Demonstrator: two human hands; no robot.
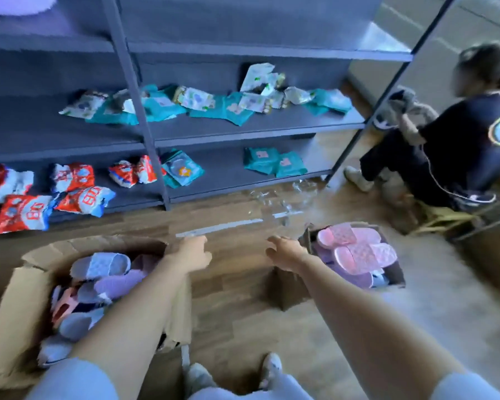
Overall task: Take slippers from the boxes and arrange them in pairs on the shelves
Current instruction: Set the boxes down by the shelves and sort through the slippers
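Left hand (191,255) and right hand (286,252) are hovering outstretched, fingers loosely curled, gripping nothing; left is sitting over the inner rim of the left box (18,313), right at the near corner of the right box (289,290); mixed slippers (101,265) and pink slippers (361,252) are lying in those boxes; bare floor (237,298) is running between them to the shelves (243,134); clear wrap (286,194) is lying at the shelf foot; second person (459,145) is sitting right of the shelf post.
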